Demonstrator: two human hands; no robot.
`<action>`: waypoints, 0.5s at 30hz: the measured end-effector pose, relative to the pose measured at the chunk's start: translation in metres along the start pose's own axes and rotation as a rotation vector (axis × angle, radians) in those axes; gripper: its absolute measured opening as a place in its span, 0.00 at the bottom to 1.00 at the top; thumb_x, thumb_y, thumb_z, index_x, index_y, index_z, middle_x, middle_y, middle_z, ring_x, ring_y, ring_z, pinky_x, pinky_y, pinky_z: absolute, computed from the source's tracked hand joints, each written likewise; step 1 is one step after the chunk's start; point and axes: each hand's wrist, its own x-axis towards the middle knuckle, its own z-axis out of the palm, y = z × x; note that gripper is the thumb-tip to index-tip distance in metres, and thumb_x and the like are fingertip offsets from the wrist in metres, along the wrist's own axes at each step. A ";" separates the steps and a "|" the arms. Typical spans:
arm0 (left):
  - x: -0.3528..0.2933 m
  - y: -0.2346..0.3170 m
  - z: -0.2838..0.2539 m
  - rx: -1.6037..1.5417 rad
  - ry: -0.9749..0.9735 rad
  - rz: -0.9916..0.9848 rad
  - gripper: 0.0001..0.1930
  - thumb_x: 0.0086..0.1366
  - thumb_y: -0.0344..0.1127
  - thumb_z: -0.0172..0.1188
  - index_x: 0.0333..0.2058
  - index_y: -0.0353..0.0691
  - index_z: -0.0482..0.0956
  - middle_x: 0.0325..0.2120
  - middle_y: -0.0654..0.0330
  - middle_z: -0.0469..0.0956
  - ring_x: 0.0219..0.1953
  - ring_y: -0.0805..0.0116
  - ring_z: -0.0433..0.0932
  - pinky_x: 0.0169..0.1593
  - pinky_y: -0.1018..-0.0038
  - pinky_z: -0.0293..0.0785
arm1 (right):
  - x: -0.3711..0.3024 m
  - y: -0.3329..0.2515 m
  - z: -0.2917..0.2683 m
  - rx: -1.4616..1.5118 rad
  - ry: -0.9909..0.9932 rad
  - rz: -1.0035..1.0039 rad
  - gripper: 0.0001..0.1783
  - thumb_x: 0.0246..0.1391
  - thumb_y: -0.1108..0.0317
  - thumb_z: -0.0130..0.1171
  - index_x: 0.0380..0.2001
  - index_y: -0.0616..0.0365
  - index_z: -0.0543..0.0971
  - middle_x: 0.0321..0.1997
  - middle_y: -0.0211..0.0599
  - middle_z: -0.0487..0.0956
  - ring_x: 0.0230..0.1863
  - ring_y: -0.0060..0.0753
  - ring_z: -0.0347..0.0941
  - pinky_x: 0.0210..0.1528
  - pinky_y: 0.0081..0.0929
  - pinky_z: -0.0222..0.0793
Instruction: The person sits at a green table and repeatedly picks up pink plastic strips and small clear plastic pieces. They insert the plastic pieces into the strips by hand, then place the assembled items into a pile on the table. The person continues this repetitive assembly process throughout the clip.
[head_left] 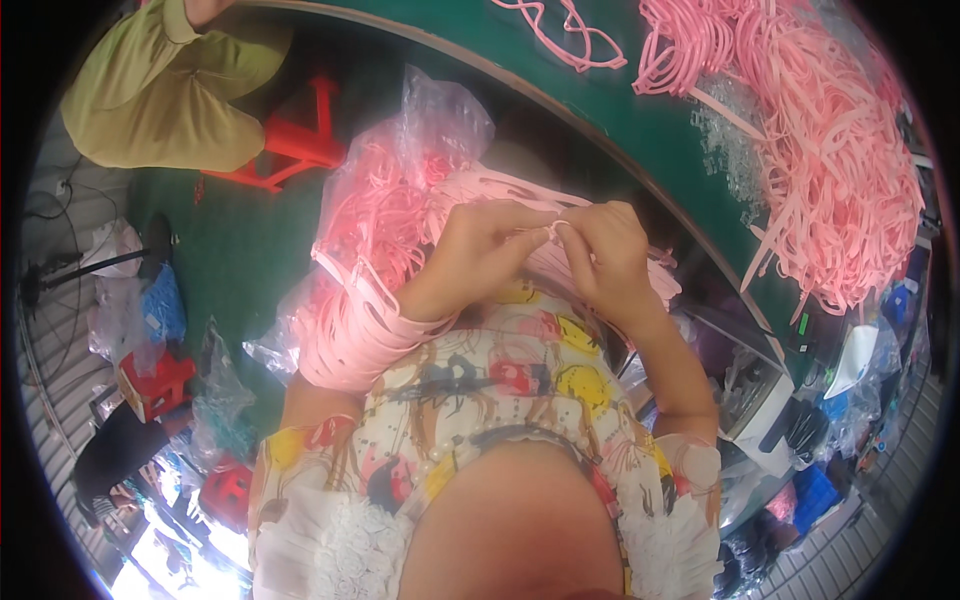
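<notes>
a narrow pink strip (558, 228) lies at 12 to 1 o'clock of the view, just above the middle, with a small part of it showing between the fingertips. the left hand (492, 245) and the right hand (603, 250) almost meet there, each with its fingers bent and thumb near the forefinger, pinching this strip narrowly. the part is pale and thin, and looks a little curved; it is too small to tell which way its long axis points.

around the left forearm, at 8 to 9 o'clock, many flat, smooth loops (355, 335) are wound, crossing the arm. behind the hands, a bundle (480, 187) of soft, pale pink strips has its long axis from 10 toward 4 o'clock. at 11 o'clock, a clear, wrinkled plastic bag (447, 115) contains deeper pink strips.

from 12 to 3 o'clock the green desk (640, 130) shows a curved pale rim. on it, at 2 o'clock, is a big tangled pile (840, 190) of pink strips, and beside it a heap of small transparent pieces (730, 145). on the green floor (225, 260), a red stool (310, 145) stands at 10 to 11 o'clock, near a person in yellow-green trousers (165, 95).
</notes>
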 end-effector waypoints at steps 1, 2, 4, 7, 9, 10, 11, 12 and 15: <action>0.000 0.000 0.001 -0.071 0.010 -0.029 0.11 0.62 0.28 0.58 0.41 0.29 0.79 0.36 0.57 0.80 0.38 0.75 0.76 0.40 0.79 0.73 | 0.001 0.000 0.001 -0.027 0.019 -0.007 0.04 0.45 0.74 0.61 0.28 0.60 0.77 0.26 0.39 0.77 0.28 0.44 0.72 0.36 0.35 0.63; -0.001 0.001 0.001 -0.143 0.021 -0.058 0.11 0.62 0.28 0.58 0.41 0.29 0.79 0.35 0.57 0.80 0.37 0.76 0.76 0.40 0.80 0.72 | 0.001 -0.001 0.001 -0.019 0.022 -0.017 0.05 0.45 0.74 0.61 0.28 0.60 0.77 0.25 0.39 0.77 0.28 0.43 0.72 0.36 0.35 0.63; 0.000 0.001 0.000 -0.108 0.039 -0.026 0.10 0.62 0.29 0.58 0.39 0.29 0.79 0.33 0.59 0.79 0.36 0.78 0.75 0.39 0.81 0.72 | -0.001 -0.002 0.000 0.001 0.030 -0.031 0.06 0.44 0.75 0.61 0.29 0.60 0.77 0.25 0.39 0.76 0.27 0.42 0.72 0.35 0.35 0.62; 0.001 0.006 -0.003 0.152 0.010 0.091 0.10 0.63 0.32 0.58 0.36 0.29 0.79 0.28 0.61 0.79 0.33 0.80 0.74 0.36 0.81 0.70 | 0.003 -0.006 -0.005 -0.032 0.023 -0.167 0.07 0.44 0.75 0.62 0.29 0.60 0.76 0.25 0.38 0.76 0.27 0.41 0.72 0.35 0.36 0.62; -0.003 0.020 -0.008 0.256 -0.077 0.079 0.09 0.62 0.33 0.59 0.34 0.31 0.79 0.24 0.61 0.79 0.30 0.79 0.74 0.35 0.78 0.67 | 0.004 -0.006 -0.006 -0.025 -0.005 -0.178 0.08 0.44 0.75 0.62 0.30 0.60 0.76 0.25 0.38 0.76 0.27 0.41 0.72 0.35 0.36 0.62; -0.003 0.020 -0.009 0.347 -0.074 0.149 0.09 0.61 0.33 0.58 0.34 0.33 0.80 0.24 0.58 0.79 0.29 0.72 0.75 0.36 0.74 0.67 | 0.004 -0.006 -0.007 -0.022 -0.017 -0.183 0.08 0.43 0.75 0.62 0.30 0.60 0.76 0.25 0.37 0.76 0.27 0.41 0.72 0.35 0.36 0.62; -0.004 0.019 -0.009 0.438 -0.071 0.219 0.08 0.60 0.33 0.58 0.34 0.34 0.80 0.24 0.55 0.79 0.29 0.64 0.76 0.38 0.71 0.66 | 0.004 -0.007 -0.008 0.002 -0.030 -0.158 0.07 0.44 0.75 0.62 0.30 0.60 0.76 0.25 0.38 0.76 0.27 0.41 0.72 0.35 0.35 0.62; -0.004 0.018 -0.010 0.528 -0.067 0.289 0.08 0.58 0.33 0.58 0.34 0.36 0.81 0.24 0.53 0.79 0.28 0.57 0.76 0.39 0.67 0.65 | 0.004 -0.009 -0.010 0.026 -0.042 -0.132 0.07 0.44 0.75 0.61 0.29 0.60 0.76 0.25 0.38 0.76 0.27 0.41 0.72 0.35 0.35 0.62; -0.009 0.009 -0.007 0.632 0.015 0.417 0.06 0.58 0.30 0.59 0.33 0.36 0.80 0.22 0.58 0.77 0.24 0.63 0.73 0.37 0.70 0.60 | 0.006 -0.010 -0.017 0.126 -0.114 -0.019 0.04 0.45 0.73 0.61 0.27 0.61 0.77 0.26 0.40 0.77 0.27 0.42 0.72 0.34 0.34 0.63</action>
